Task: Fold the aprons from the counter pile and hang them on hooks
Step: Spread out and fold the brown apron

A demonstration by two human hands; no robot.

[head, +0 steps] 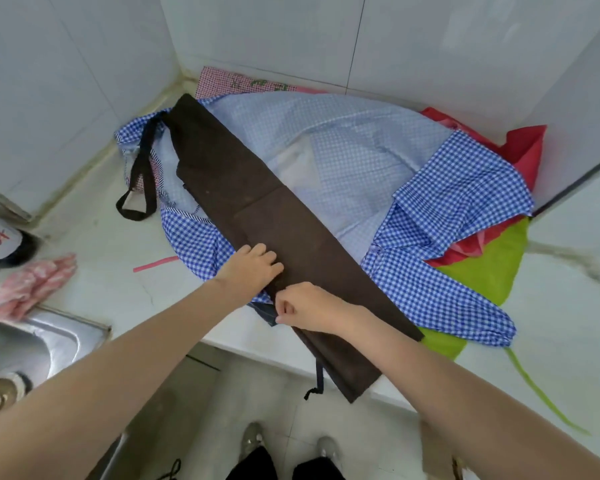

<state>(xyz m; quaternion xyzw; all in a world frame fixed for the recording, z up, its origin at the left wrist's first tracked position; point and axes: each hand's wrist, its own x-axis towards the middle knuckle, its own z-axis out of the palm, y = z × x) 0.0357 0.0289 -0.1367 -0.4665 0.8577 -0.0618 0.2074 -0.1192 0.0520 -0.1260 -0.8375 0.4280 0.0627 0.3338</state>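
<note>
The brown apron (257,216) is laid out as a long narrow strip running from the upper left of the frame down to the lower middle, folded lengthwise, with its lower end hanging over the edge of the counter (551,306). It is spread on top of the pile: a blue checked apron (447,216) is seen directly beneath it, and red (530,150) and green (482,268) fabric is glimpsed under that at the right. A red patterned cloth (229,81) is tucked against the tiled wall at the top. The left hand (253,268) is pressed flat on the left edge of the brown strip, fingers only slightly bent, nothing gripped. The right hand (305,306) is placed just below it, and the fabric edge is pinched between its curled fingers and thumb. The black neck strap (139,188) is left lying in a loop at the left of the pile. A steel sink (66,334) is seen at the lower left, with pink gloves (32,285) draped beside it.
</note>
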